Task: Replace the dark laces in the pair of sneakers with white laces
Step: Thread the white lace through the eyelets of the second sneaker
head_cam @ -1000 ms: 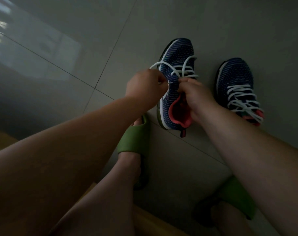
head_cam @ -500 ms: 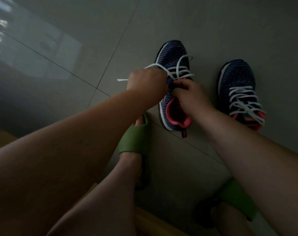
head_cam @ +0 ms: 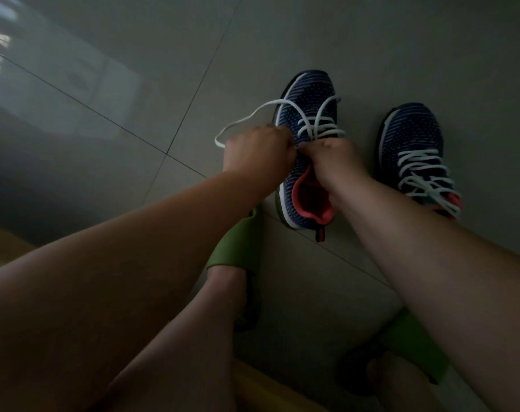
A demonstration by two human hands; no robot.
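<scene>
White lace (head_cam: 246, 118) loops out left from the near sneaker (head_cam: 304, 150) on the tiled floor (head_cam: 163, 84). The left hand (head_cam: 257, 153) has its fingers curled tight on that lace; the right hand (head_cam: 331, 157) pinches at the eyelets, both forearms reaching forward. The other sneaker (head_cam: 413, 147) stands just right, laced white.

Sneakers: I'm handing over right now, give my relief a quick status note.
Left hand: grips the white lace, a loose loop out to its left.
Right hand: pinches at the left sneaker's eyelets.
Right sneaker: fully laced in white, beside it on the floor.
Done: lower rows of the left sneaker.
Left: upper eyelets near the collar, then tidy the ends.
</scene>
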